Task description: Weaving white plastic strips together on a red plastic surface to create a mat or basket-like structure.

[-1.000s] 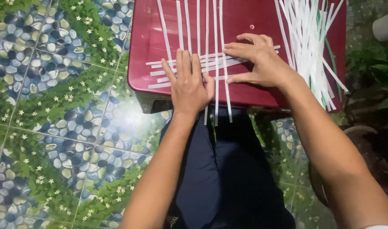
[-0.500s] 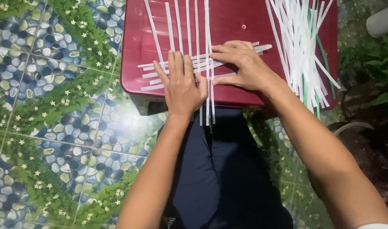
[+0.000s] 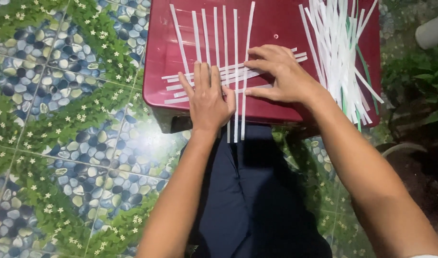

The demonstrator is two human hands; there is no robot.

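Six upright white strips [image 3: 226,43], four crosswise, left hand [image 3: 208,98], right hand [image 3: 279,74], fingers flat, open.

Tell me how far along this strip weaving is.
Done: five white upright strips lie side by side on the dark red stool, and a few cross strips are woven through them. In hand: the left hand presses the weave flat while the right hand works the cross strips at the right edge. Left: most of the uprights' length is unwoven, and a pile of loose strips waits to the right.
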